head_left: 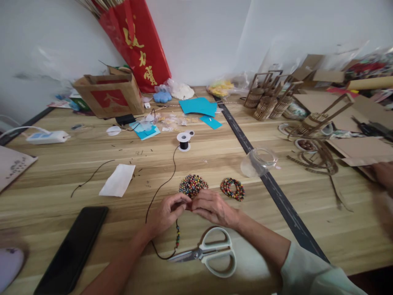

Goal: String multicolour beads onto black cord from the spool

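Both hands meet at the near middle of the wooden table (215,159); the left hand (167,213) and the right hand (213,209) have their fingertips pressed together, pinching a dark cord (172,164) at the near edge of a round pile of coloured beads (193,184). The cord runs from a small spool (184,142) farther back, curves down to the left hand and loops below the wrist; a short strung run of beads (177,237) sits on it there.

Just right of the pile, apart from it, lies a beaded bracelet (232,189); white-handled scissors (211,252) lie below the right wrist, blades together and pointing left. A clear plastic cup (258,162) lies on its side beside the dark strip (276,192) that crosses the table. To the left lie a white paper slip (117,180) and a black phone (72,250); farther back stand a cardboard box (109,94), a red bag (135,41), teal paper sheets (198,105) and wooden lattice baskets (267,100).

The right hand covers the near rim of the pile; what sits between the fingertips is too small to make out; another person's hand (383,174) is blurred and cut off at the right edge; the phone's near end runs out of view.
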The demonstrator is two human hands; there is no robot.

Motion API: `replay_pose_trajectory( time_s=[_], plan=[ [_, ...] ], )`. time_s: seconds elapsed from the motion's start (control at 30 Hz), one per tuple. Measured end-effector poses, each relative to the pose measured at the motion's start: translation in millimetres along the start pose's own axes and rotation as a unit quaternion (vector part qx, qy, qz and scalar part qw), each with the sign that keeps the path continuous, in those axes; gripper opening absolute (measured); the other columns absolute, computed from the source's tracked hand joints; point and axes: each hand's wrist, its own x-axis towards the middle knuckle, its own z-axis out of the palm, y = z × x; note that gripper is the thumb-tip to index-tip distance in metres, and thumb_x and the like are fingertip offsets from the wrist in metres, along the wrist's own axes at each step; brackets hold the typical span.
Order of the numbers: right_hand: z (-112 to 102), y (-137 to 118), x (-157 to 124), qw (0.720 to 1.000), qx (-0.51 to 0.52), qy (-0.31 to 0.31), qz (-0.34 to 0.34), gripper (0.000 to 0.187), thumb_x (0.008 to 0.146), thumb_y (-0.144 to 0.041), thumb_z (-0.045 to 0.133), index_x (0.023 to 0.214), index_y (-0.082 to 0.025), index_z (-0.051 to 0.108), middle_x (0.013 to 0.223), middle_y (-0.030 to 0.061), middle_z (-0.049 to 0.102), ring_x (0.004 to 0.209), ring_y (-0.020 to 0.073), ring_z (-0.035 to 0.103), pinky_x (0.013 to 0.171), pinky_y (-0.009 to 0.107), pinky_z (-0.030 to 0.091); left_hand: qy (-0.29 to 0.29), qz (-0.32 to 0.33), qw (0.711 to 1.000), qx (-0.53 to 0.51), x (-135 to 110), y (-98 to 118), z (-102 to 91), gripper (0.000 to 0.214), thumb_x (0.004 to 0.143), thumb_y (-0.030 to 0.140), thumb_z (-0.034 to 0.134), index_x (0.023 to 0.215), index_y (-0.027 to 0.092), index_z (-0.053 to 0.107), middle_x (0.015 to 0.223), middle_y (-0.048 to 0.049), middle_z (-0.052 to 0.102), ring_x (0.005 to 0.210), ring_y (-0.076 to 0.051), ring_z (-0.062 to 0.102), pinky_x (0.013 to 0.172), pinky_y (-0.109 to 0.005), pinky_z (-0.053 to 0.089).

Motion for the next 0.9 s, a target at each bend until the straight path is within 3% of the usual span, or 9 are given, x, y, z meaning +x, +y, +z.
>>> replay_pose_trajectory(
  time_s=[0.17, 0.43, 0.67, 0.9],
  plan=[
    [2.1, -0.3, -1.2, 1.000, -0.001, 0.026, 0.006, 0.021, 0.100, -0.027, 0.048, 0.095, -0.016, 0.064, 0.092, 0.0096, 0.065, 0.085, 0.0173, 0.061, 0.076, 0.030, 0.050, -0.025, -0.006, 0.999, -0.045, -0.4, 1.3, -1.3, 0.019, 0.083, 0.023, 0.056, 0.100, 0.016, 0.061, 0.087, -0.0055, 0.070, 0.082, -0.018, 0.064, 0.074, -0.027, 0.048],
    [0.9, -2.9, 0.8, 0.999, 0.017, 0.043, 0.013, 0.015, 0.099, -0.023, 0.049, 0.094, -0.016, 0.061, 0.087, 0.0087, 0.064, 0.080, 0.0168, 0.060, 0.072, 0.028, 0.050, -0.036, -0.027, 0.998, -0.052, -0.2, 4.8, -1.2, 0.018, 0.084, 0.028, 0.058, 0.095, 0.014, 0.061, 0.077, -0.0044, 0.070, 0.074, -0.016, 0.064, 0.070, -0.026, 0.047],
    [3.2, -0.6, -2.5, 0.999, 0.016, 0.034, 0.020, 0.009, 0.098, -0.021, 0.050, 0.096, -0.017, 0.058, 0.090, 0.0083, 0.064, 0.083, 0.0164, 0.060, 0.074, 0.027, 0.051, -0.069, -0.079, 0.987, -0.119, -3.1, 1.7, -0.4, 0.034, 0.085, 0.046, 0.059, 0.093, 0.013, 0.058, 0.053, 0.0020, 0.061, 0.044, -0.012, 0.055, 0.046, -0.022, 0.043],
    [3.0, -2.2, -0.2, 0.999, 0.022, 0.037, 0.014, 0.012, 0.098, -0.021, 0.050, 0.095, -0.017, 0.060, 0.088, 0.0084, 0.063, 0.081, 0.0169, 0.060, 0.073, 0.028, 0.051, -0.050, -0.044, 0.990, -0.125, -0.7, 2.9, 0.1, 0.028, 0.082, 0.041, 0.063, 0.084, 0.013, 0.060, 0.068, -0.0044, 0.068, 0.059, -0.014, 0.063, 0.061, -0.026, 0.051]
  ],
)
